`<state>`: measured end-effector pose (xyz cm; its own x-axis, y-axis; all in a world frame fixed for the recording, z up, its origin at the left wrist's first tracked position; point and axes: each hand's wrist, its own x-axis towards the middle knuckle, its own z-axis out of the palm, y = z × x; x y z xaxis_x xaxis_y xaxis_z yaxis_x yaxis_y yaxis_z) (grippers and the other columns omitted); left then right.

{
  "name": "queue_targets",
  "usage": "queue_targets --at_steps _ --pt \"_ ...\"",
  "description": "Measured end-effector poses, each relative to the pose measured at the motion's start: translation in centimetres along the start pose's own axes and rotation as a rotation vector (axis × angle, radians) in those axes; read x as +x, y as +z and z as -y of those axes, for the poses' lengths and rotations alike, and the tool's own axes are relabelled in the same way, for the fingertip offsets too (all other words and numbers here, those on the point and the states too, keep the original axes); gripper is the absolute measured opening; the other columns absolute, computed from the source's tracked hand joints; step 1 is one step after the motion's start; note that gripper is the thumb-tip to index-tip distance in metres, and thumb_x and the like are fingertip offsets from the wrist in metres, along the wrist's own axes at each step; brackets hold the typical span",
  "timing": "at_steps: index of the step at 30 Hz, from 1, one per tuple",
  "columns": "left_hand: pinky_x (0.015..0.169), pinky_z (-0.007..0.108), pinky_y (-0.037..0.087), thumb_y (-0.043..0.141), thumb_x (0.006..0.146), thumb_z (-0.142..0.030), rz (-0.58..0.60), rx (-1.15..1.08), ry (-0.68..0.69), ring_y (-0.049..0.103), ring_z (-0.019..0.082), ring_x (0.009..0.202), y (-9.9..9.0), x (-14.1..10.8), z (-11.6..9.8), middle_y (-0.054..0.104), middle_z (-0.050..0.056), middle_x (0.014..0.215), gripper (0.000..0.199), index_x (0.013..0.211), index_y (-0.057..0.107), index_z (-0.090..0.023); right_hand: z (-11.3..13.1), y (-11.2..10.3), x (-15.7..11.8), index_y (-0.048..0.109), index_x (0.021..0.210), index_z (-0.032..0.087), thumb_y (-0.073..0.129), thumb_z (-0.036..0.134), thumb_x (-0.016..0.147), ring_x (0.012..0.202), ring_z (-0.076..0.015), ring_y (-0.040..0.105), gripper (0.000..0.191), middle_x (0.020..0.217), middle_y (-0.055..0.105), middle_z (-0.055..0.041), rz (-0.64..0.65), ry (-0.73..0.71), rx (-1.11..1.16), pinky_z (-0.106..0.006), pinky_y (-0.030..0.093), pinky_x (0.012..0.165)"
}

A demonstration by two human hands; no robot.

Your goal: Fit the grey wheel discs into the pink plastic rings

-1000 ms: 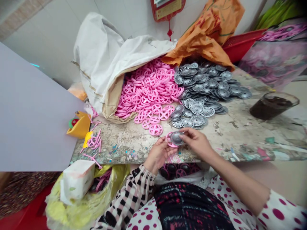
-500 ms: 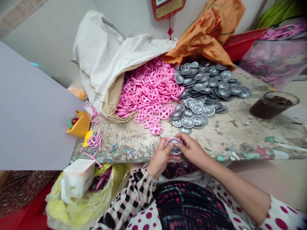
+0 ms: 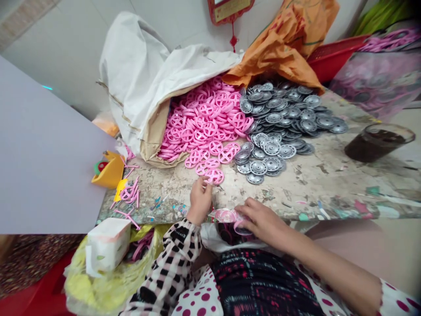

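Observation:
My left hand point(image 3: 200, 200) reaches onto the table, its fingertips at the edge of a loose pink plastic wheel point(image 3: 215, 176). Whether they grip it, I cannot tell. My right hand point(image 3: 261, 220) lies over a pink plastic wheel point(image 3: 226, 215) with a grey metal disc point(image 3: 242, 228) at the table's near edge, partly hidden by my fingers. A heap of pink wheels point(image 3: 204, 123) spills from a white sack point(image 3: 141, 74). Beside it lies a pile of grey metal discs point(image 3: 279, 127).
The worn, paint-stained table point(image 3: 315, 188) holds a glass jar of dark liquid point(image 3: 375, 143), a yellow plastic scoop point(image 3: 110, 171) and pink plastic runners point(image 3: 128, 195). An orange bag point(image 3: 279, 48) and red basket point(image 3: 332, 59) stand behind; a white box point(image 3: 108, 244) sits on a yellow bag point(image 3: 112, 281).
My hands have come apart. The left hand has left the wheel and moved up toward the loose pink wheels, while the right has moved down to the table's near edge with the pink wheel and grey disc.

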<state>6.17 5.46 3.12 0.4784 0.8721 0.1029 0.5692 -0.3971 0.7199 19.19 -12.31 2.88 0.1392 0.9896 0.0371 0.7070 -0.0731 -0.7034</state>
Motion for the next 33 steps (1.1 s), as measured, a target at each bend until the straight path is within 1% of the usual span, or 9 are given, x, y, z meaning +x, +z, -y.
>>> queue_targets --at_steps 4,8,11,16,19,22,25,28,33 --pt "0.08 0.031 0.046 0.059 0.079 -0.03 -0.039 0.198 0.113 0.053 0.015 0.087 0.0 1.9 0.4 0.047 0.008 0.107 0.033 0.11 0.059 -0.02 -2.2 -1.8 2.0 0.064 0.111 0.018 0.043 0.033 0.092 0.09 -0.0216 0.055 0.032 0.094 0.057 -0.009 -0.212 0.045 -0.1 -0.034 0.044 0.08" --pt "0.083 0.032 0.045 0.057 0.08 -0.025 0.01 0.284 0.145 0.053 0.017 0.088 0.4 2.4 0.1 0.049 0.006 0.095 0.012 0.087 0.065 -0.018 -4.8 -4.8 5.1 0.062 0.115 0.014 0.039 0.033 0.093 0.099 -0.0277 0.05 0.037 0.106 0.059 -0.0141 -0.415 0.212 -0.401 -0.039 0.039 0.085" --pt "0.081 0.031 0.044 0.056 0.08 -0.021 0.007 0.272 0.179 0.052 0.017 0.087 0.3 2.2 -0.2 0.051 0.005 0.09 0.009 0.08 0.064 -0.017 -5.4 -6.0 6.3 0.058 0.122 0.013 0.044 0.038 0.09 0.1 -0.031 0.048 0.042 0.118 0.058 -0.0168 -0.381 0.292 -0.581 -0.041 0.036 0.082" --pt "0.087 0.034 0.041 0.058 0.08 -0.021 0.065 0.264 0.316 0.05 0.019 0.095 -0.6 0.2 -0.8 0.052 0.005 0.093 0.006 0.08 0.064 -0.018 -5.2 -5.8 6.0 0.06 0.117 0.015 0.047 0.043 0.089 0.097 -0.0299 0.048 0.041 0.108 0.064 -0.0153 -0.272 0.228 -0.761 -0.039 0.03 0.078" --pt "0.09 0.034 0.04 0.062 0.079 -0.025 0.194 0.204 0.345 0.049 0.019 0.1 -0.7 -1.5 -0.9 0.05 0.005 0.101 0.007 0.082 0.065 -0.02 -5.6 -5.7 5.4 0.062 0.114 0.015 0.038 0.032 0.094 0.089 -0.0257 0.051 0.035 0.101 0.067 -0.0137 -0.32 0.151 -0.828 -0.038 0.027 0.076" --pt "0.087 0.033 0.042 0.063 0.077 -0.027 0.252 0.122 0.24 0.049 0.018 0.1 -0.4 -2.4 -0.8 0.048 0.005 0.107 0.029 0.105 0.061 -0.022 -6.2 -6.0 5.0 0.063 0.109 0.014 0.035 0.023 0.094 0.081 -0.0232 0.052 0.034 0.086 0.068 -0.012 -0.437 0.099 -0.837 -0.036 0.026 0.073" --pt "0.085 0.032 0.043 0.067 0.072 -0.025 0.291 0.136 0.137 0.05 0.019 0.097 -0.2 -2.3 -0.9 0.049 0.005 0.106 0.048 0.119 0.054 -0.022 -6.4 -6.3 4.7 0.066 0.104 0.013 0.037 0.025 0.093 0.083 -0.0242 0.054 0.033 0.081 0.067 -0.0124 -0.583 0.113 -0.717 -0.035 0.03 0.073" --pt "0.077 0.029 0.042 0.072 0.066 -0.024 0.343 0.127 0.075 0.052 0.017 0.088 0.1 -1.8 -1.2 0.053 0.003 0.097 0.041 0.105 0.058 -0.021 -5.5 -5.3 4.6 0.064 0.105 0.016 0.037 0.03 0.093 0.087 -0.0238 0.057 0.034 0.092 0.068 -0.0114 -0.684 0.177 -0.334 -0.033 0.037 0.075" --pt "0.055 0.02 0.034 0.07 0.061 -0.015 0.394 -0.211 -0.114 0.048 0.008 0.055 1.6 -2.0 -1.1 0.053 -0.008 0.063 0.039 0.094 0.051 -0.022 -3.1 -1.4 4.0 0.062 0.1 0.019 0.051 0.045 0.081 0.054 -0.0159 0.054 0.034 0.067 0.061 0.0001 -0.455 0.337 0.554 -0.028 0.041 0.052"
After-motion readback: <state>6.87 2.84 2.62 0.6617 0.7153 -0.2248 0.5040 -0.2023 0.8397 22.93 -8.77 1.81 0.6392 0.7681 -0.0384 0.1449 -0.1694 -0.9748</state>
